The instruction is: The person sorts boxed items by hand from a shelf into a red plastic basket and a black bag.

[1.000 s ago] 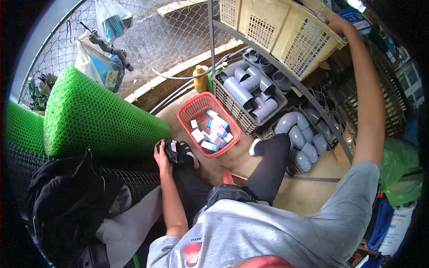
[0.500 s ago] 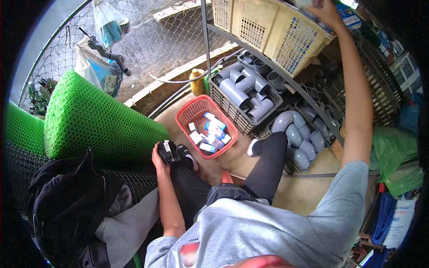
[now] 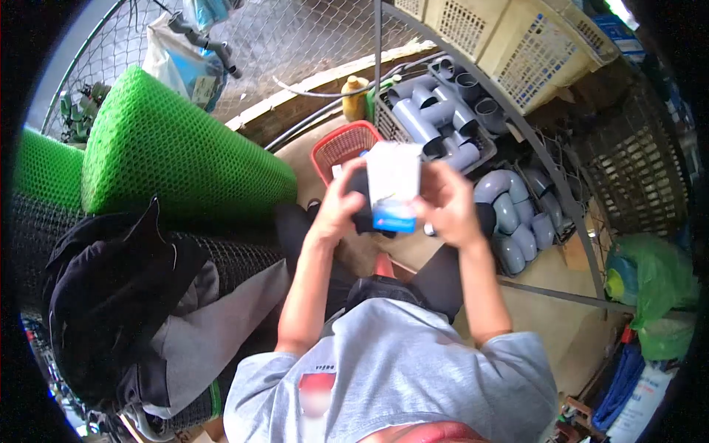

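Observation:
Up in front of my lap is a white box with a blue end [image 3: 394, 181], slightly blurred. My right hand [image 3: 452, 205] grips its right side with thumb and fingers. At the box's left edge, my left hand [image 3: 338, 210] is closed around a black item [image 3: 359, 193], which the box partly hides. Behind the box stands the red basket [image 3: 325, 161]; its lower part and most of its contents are hidden.
Crates of grey pipe fittings [image 3: 417, 125] lie ahead and to the right, below a cream crate [image 3: 532, 66]. Green mesh rolls [image 3: 177, 148] and a black jacket [image 3: 111, 288] are at the left. A yellow bottle [image 3: 354, 100] stands behind the basket.
My right hand has come down from the cream crate at the upper right and now holds the white and blue box. My left hand has risen toward it with the black item. The view has shifted.

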Action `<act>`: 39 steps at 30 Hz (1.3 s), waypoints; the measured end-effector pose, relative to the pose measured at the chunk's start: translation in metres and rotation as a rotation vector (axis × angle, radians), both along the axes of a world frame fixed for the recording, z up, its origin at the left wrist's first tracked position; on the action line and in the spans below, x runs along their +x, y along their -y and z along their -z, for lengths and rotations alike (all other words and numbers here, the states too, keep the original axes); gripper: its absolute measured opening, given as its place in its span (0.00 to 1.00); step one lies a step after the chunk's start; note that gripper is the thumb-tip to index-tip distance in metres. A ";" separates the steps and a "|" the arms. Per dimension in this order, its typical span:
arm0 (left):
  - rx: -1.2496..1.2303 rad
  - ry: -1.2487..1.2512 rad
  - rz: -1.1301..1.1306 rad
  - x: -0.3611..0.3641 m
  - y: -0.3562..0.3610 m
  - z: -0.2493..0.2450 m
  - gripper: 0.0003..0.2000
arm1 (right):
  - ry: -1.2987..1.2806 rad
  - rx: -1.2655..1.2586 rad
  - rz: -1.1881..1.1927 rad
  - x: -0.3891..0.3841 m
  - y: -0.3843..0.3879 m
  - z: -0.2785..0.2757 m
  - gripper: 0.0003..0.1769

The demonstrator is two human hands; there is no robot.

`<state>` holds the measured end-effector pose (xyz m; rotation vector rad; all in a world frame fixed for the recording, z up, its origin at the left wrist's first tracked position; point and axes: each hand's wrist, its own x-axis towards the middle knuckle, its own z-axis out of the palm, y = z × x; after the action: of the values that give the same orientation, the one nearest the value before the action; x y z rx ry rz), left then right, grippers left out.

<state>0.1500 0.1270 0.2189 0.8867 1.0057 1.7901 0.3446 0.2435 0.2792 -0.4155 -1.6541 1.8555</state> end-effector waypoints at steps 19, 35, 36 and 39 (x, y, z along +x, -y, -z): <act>-0.104 -0.629 -0.135 0.016 0.000 -0.018 0.28 | -0.484 -1.117 -0.175 -0.030 0.066 0.116 0.32; 0.057 -0.004 -0.104 0.060 -0.003 -0.009 0.40 | 0.148 0.777 0.375 -0.032 0.053 0.031 0.37; 0.034 -0.078 -0.180 0.051 -0.005 -0.002 0.38 | 0.115 0.755 0.351 -0.029 0.059 0.034 0.37; 0.035 0.130 -0.247 0.035 -0.003 -0.008 0.31 | 0.133 0.966 0.194 -0.020 0.083 0.047 0.35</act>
<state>0.1846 0.1295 0.2267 0.6800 1.0382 2.0492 0.3247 0.1601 0.2320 -0.2546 -2.2588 0.7399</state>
